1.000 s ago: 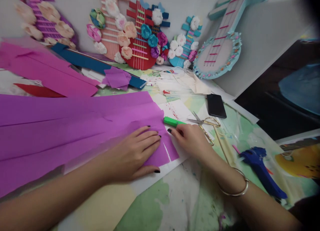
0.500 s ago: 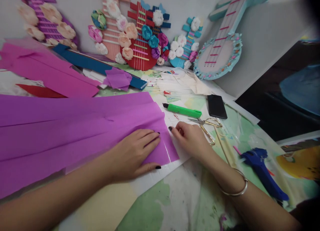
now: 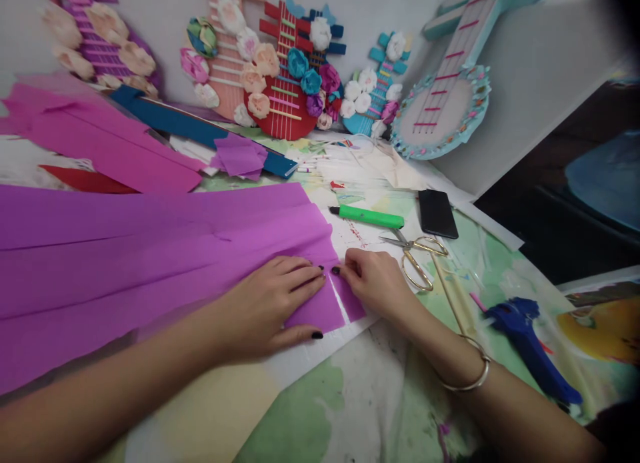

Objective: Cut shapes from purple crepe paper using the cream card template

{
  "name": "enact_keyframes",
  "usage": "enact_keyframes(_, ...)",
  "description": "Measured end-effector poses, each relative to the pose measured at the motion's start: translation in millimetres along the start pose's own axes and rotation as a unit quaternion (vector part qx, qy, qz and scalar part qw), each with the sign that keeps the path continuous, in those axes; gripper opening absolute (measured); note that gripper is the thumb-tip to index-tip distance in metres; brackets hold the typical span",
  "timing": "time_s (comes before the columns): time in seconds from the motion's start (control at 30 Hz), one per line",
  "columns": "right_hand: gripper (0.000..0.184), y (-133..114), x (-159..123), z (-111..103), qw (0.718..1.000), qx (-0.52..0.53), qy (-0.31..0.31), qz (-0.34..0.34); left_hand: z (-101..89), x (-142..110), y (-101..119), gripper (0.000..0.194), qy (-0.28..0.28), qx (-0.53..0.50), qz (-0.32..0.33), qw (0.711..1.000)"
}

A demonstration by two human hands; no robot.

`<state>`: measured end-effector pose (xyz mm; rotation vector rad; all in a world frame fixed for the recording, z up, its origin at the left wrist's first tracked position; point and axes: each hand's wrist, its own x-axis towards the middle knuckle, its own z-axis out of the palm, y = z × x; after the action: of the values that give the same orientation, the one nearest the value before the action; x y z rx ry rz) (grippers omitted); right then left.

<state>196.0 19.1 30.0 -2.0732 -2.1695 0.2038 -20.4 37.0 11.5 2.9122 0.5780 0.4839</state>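
My left hand (image 3: 267, 303) lies flat, fingers stretched out, pressing down the right end of a long purple crepe paper sheet (image 3: 125, 249). My right hand (image 3: 373, 279) pinches a narrow cut strip of that purple paper (image 3: 350, 299) at the sheet's right edge, pulling it a little apart from the rest. A green utility knife (image 3: 367, 217) lies on the white sheet just beyond my right hand, apart from it. Gold-handled scissors (image 3: 415, 253) lie right of that hand.
A black phone (image 3: 437, 213) lies beyond the scissors. A blue glue gun (image 3: 525, 346) sits at the right. Pink paper (image 3: 100, 143), a blue strip (image 3: 190, 126) and decorated paper guitars (image 3: 280, 83) stand along the back wall. A dark drop-off (image 3: 560, 216) lies right of the table.
My right hand let go of the green knife, which now lies further back. It then moved to the cut strip and pinched it, opening a gap.
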Motion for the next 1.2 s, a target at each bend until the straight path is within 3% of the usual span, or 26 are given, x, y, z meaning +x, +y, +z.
enact_keyframes(0.2,0.024,0.6,-0.9,1.0,1.000,-0.002,0.010,-0.008,-1.0,0.1,1.7,0.063,-0.016,0.024,0.006,1.000)
enact_keyframes(0.43,0.047,0.8,6.0,4.9,0.998,0.001,0.050,0.036,3.3,0.9,2.4,0.069,0.021,0.049,-0.019,0.998)
enact_keyframes(0.57,0.045,-2.6,6.4,8.0,0.997,-0.036,0.047,0.041,5.7,0.5,1.1,0.072,0.008,0.041,-0.054,0.998)
enact_keyframes(0.9,0.047,0.0,8.4,6.6,0.998,-0.040,0.041,0.036,4.4,1.1,1.4,0.074,-0.001,0.030,-0.053,0.998)
enact_keyframes(1.1,0.045,1.1,8.5,5.6,0.998,-0.015,0.044,0.044,-6.2,-0.7,8.1,0.072,0.006,0.018,0.039,0.999)
enact_keyframes(1.2,0.045,0.6,8.1,5.0,0.998,-0.018,0.044,0.044,-9.0,-0.8,13.0,0.050,0.026,0.018,0.065,0.997)
